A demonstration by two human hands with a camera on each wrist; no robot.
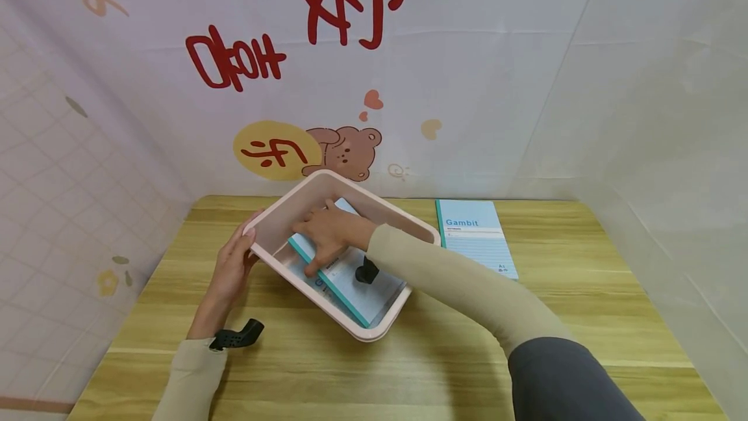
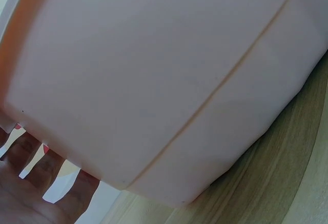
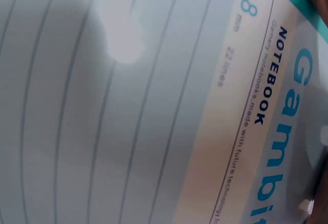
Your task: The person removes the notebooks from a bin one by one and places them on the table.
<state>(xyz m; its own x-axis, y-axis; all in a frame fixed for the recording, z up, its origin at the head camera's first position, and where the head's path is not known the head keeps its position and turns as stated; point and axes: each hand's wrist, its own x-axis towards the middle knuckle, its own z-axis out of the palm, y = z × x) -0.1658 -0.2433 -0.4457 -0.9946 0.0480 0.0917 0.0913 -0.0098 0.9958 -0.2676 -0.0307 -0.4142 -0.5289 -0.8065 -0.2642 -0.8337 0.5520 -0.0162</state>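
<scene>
A pale pink plastic bin (image 1: 274, 258) stands at an angle over the table's middle. My left hand (image 1: 232, 265) grips its left corner, thumb on the rim and fingers against the outer wall (image 2: 128, 80). Inside, my right hand (image 1: 330, 232) holds a light blue notebook (image 1: 365, 297) near its top end, fingers spread, thumb at the teal spine. The notebook's "Gambit" cover (image 3: 154, 106) fills the right wrist view. Partly hidden under it, another notebook (image 1: 315, 281) lies in the bin.
Right of the bin, a matching Gambit notebook (image 1: 482, 239) lies on the wood-grain table (image 1: 561, 330) near the back edge. A printed white cloth (image 1: 467, 70) hangs behind the table, with pale cloth along both sides. A black wrist mount (image 1: 236, 336) sits on the left sleeve.
</scene>
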